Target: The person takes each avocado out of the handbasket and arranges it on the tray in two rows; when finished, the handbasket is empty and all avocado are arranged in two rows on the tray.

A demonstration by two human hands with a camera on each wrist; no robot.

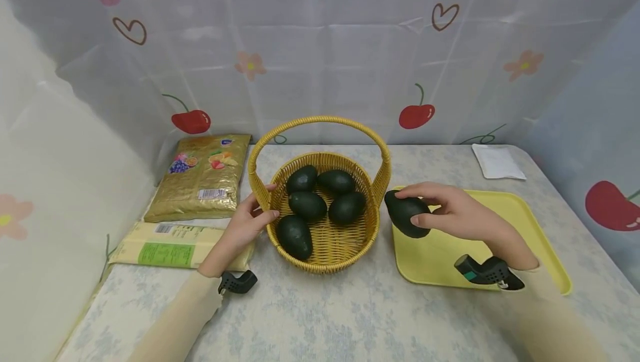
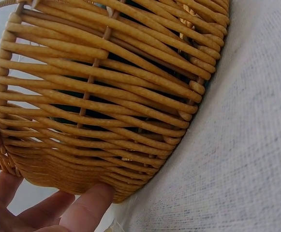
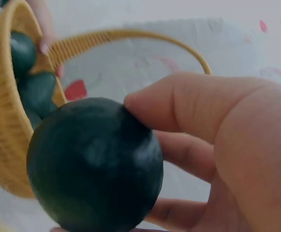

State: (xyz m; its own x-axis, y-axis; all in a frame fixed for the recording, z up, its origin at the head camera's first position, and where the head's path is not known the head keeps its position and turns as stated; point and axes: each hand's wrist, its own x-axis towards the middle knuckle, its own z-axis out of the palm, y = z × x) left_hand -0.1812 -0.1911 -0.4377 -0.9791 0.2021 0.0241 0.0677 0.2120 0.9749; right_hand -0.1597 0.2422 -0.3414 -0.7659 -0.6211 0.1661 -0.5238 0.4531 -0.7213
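Observation:
A yellow wicker basket with a tall arched handle stands mid-table, several dark green avocados lying inside it. At its left side my left hand grips the rim by the foot of the handle, thumb over the edge; in the left wrist view its fingers lie against the woven wall. Just right of the basket, my right hand holds another avocado between thumb and fingers, over the left edge of a yellow tray. The right wrist view shows that avocado large and close.
Left of the basket lie a gold foil bag with fruit pictures and a pale yellow packet with a green label. A small white packet is at the back right. A printed curtain hangs behind the table.

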